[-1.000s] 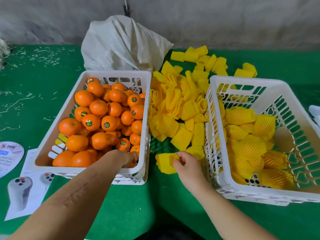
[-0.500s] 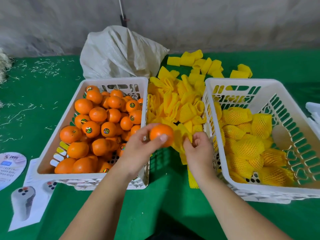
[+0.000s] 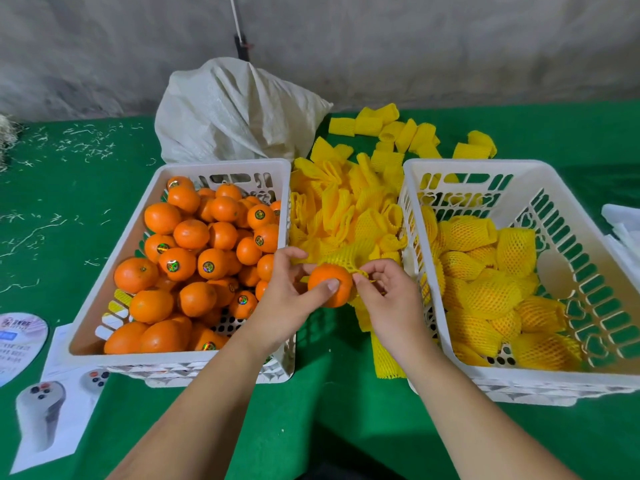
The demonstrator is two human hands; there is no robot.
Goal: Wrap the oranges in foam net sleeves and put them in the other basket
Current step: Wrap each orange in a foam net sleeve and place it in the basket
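My left hand (image 3: 289, 299) grips a bare orange (image 3: 333, 284) between the two white baskets. My right hand (image 3: 391, 299) pinches the stretched edge of a yellow foam net sleeve (image 3: 349, 256) that lies over the orange's far side. The left basket (image 3: 114, 271) is heaped with bare oranges (image 3: 194, 258), several with round stickers. The right basket (image 3: 595, 230) holds several oranges wrapped in yellow net sleeves (image 3: 485, 292). A pile of loose sleeves (image 3: 349, 206) fills the gap between the baskets and spreads behind them.
A white woven sack (image 3: 239, 112) stands behind the left basket. Printed leaflets (image 3: 45, 410) lie at the front left on the green cloth (image 3: 346, 427). One sleeve (image 3: 384, 358) lies flat beside the right basket. A grey wall runs along the back.
My left hand lifted an orange out of the left basket and carried it to the middle. My right hand picked a sleeve from the pile and now stretches it over that orange.
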